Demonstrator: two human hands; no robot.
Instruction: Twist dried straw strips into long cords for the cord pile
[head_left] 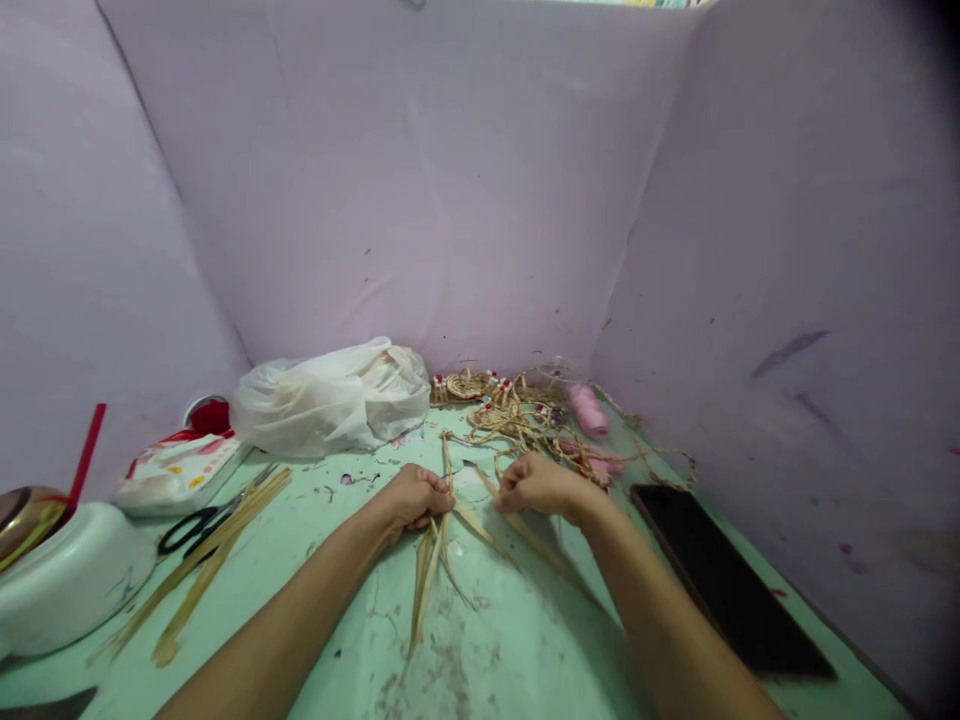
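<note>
My left hand (417,497) pinches a bundle of straw-coloured fibre strips (426,585) in the middle of the table. From that pinch a thin braided length (448,455) runs away from me, and the loose strip ends fan out toward me. My right hand (537,484), closed just to the right, grips one separate flat strip (544,545) whose tail slants down to the right. Its fingertips partly hide the hold. Behind the hands lies a tangle of braided fibre cord (517,425).
On the left are black-handled scissors (187,530), loose strips (202,590), a tissue pack (184,475) and a white container (71,580). A white plastic bag (337,395) and pink thread spool (589,411) stand at the back. A dark phone (731,580) lies right.
</note>
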